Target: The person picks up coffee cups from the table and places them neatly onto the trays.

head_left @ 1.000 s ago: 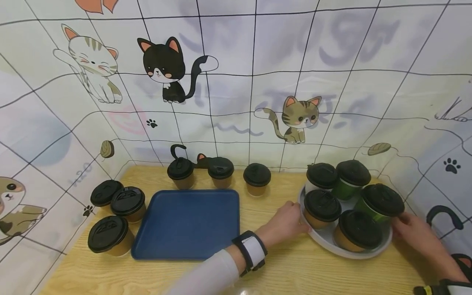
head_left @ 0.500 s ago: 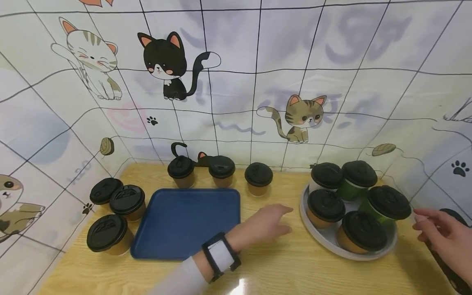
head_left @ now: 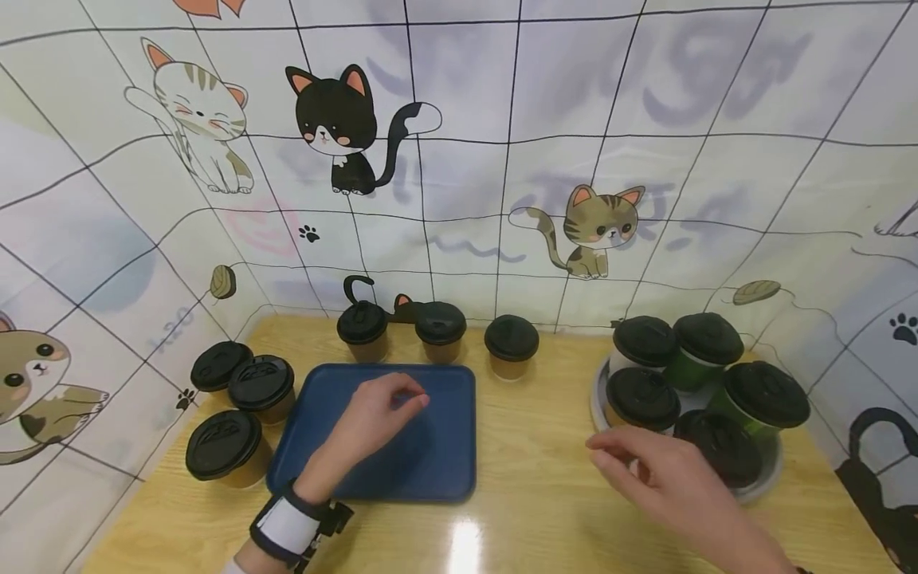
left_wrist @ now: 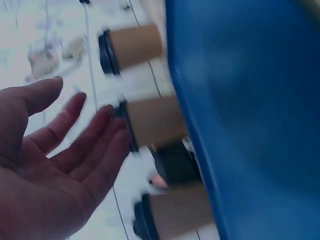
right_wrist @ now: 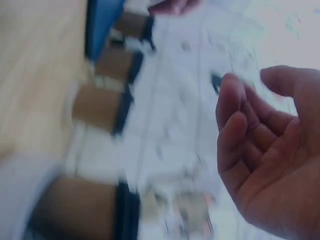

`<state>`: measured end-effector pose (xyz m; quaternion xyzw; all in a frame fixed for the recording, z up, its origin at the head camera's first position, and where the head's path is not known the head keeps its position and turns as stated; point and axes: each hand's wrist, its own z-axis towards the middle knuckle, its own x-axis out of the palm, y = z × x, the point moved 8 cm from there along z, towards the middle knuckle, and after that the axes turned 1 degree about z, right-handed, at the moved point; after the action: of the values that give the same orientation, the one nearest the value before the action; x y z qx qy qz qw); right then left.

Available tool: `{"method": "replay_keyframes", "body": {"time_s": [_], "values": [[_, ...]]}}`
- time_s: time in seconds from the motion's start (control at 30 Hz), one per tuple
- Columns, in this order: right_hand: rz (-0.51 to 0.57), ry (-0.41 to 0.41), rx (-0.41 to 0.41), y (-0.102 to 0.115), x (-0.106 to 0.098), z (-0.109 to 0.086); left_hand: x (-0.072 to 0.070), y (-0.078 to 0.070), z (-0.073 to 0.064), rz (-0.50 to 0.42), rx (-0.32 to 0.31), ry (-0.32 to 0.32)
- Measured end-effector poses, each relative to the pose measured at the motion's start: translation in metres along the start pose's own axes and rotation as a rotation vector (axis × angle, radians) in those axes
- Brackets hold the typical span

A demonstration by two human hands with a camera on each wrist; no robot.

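Loosely, left hand point(head_left: 376, 414) hangs over the blue tray point(head_left: 437, 470), fingers relaxed, holding nothing. Right hand point(head_left: 674, 470), also holding nothing, fingers softly curled, hovers at the plate's point(head_left: 598, 408) near-left side. Key relation: plate cups point(head_left: 642, 395) sit just beyond and to the right of the right hand, which is clearly nearer to them; tray is off to its left, under the left hand. Cups are upright, so long axis vertical, black lids up. Tray looks longer side to side, though foreshortened. Back cups point(head_left: 511, 347) stand in a row behind the tray, the rightmost past its corner; left cups point(head_left: 228, 448) cluster beside its left edge, nearer the left hand. All on the worktop point(head_left: 545, 510), patterned wall point(head_left: 466, 183) behind.

Hidden: right hand covers part of plate rim and the near cup's side; left hand covers some tray. Right forearm cut off at bottom. Both wrist views blurred, right worse; lid details can't be read there.
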<state>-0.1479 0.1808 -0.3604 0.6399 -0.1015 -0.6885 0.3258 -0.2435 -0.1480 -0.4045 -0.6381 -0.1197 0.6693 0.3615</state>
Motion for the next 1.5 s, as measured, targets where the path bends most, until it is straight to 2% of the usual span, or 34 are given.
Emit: {"method": "replay_keyframes", "body": {"time_s": [0.13, 0.23, 0.3, 0.47, 0.6, 0.7, 0.87, 1.1, 1.33, 1.5], "values": [[-0.015, 0.072, -0.121, 0.027, 0.038, 0.034, -0.017, 0.035, -0.009, 0.086, -0.098, -0.048], [-0.114, 0.123, -0.133, 0.035, 0.068, 0.059, -0.023, 0.054, -0.016, 0.128, -0.144, -0.065], [-0.207, 0.118, -0.156, 0.04, 0.087, 0.073, -0.024, 0.063, -0.02, 0.141, -0.165, -0.071], [-0.374, 0.109, -0.181, 0.047, 0.126, 0.097, -0.022, 0.075, -0.025, 0.153, -0.184, -0.087], [-0.478, 0.168, -0.174, 0.048, 0.154, 0.107, -0.02, 0.077, -0.027, 0.142, -0.192, -0.103], [-0.516, 0.2, -0.177, 0.049, 0.167, 0.109, -0.02, 0.075, -0.028, 0.137, -0.198, -0.104], [-0.442, 0.206, -0.193, 0.047, 0.176, 0.104, -0.023, 0.075, -0.03, 0.137, -0.204, -0.101], [-0.344, 0.183, -0.2, 0.044, 0.171, 0.094, -0.027, 0.074, -0.031, 0.138, -0.188, -0.112], [-0.316, 0.214, -0.126, 0.024, 0.164, 0.075, -0.031, 0.073, -0.03, 0.163, -0.17, -0.145], [-0.314, 0.229, -0.024, 0.002, 0.152, 0.06, -0.03, 0.072, -0.028, 0.163, -0.176, -0.138]]}}
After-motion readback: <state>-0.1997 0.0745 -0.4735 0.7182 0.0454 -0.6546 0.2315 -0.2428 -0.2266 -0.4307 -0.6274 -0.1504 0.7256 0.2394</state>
